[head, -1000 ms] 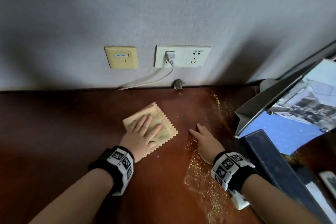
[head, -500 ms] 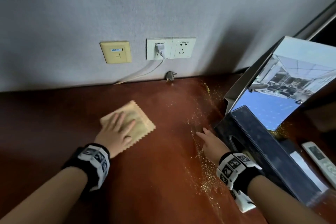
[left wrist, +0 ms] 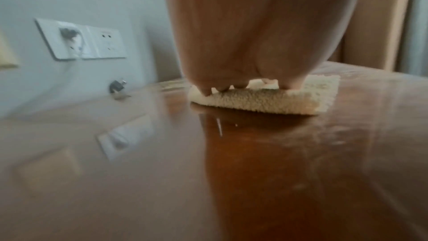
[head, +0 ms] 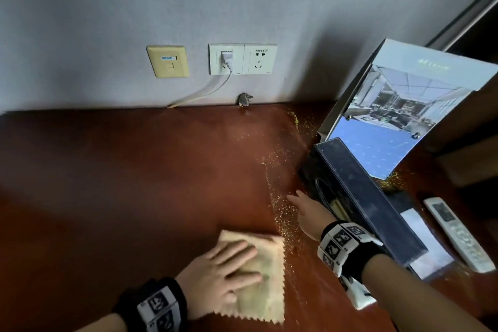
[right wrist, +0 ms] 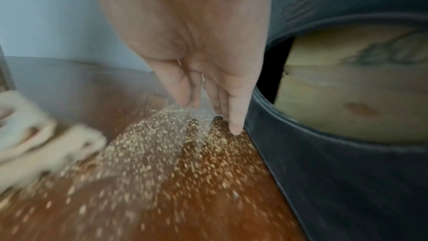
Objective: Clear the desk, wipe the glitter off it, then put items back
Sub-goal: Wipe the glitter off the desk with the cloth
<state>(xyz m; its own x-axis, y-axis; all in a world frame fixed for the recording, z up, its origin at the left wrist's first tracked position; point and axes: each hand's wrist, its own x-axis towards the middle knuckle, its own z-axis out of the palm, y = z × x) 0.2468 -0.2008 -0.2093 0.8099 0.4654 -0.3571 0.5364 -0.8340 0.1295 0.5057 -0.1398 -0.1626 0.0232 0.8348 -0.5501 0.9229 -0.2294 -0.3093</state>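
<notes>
My left hand (head: 231, 269) lies flat with straight fingers on a folded beige cloth (head: 265, 291) with zigzag edges, pressing it onto the reddish-brown desk (head: 121, 183) near the front edge. The left wrist view shows the cloth (left wrist: 266, 102) under my fingertips. A band of gold glitter (head: 283, 213) runs from the back wall toward me, just right of the cloth. My right hand (head: 304, 207) rests open on the desk in the glitter (right wrist: 162, 144), fingers straight, beside a dark box (head: 363, 202).
The dark box (right wrist: 347, 171) stands against my right hand. A large photo board (head: 398, 116) leans behind it. A white remote (head: 458, 234) lies at the far right. Wall sockets (head: 242, 59), a white cable and a loose plug (head: 244, 100) sit at the back.
My left hand has slid the cloth toward me and to the right, up to the glitter band. My right hand has stayed on the desk beside the box.
</notes>
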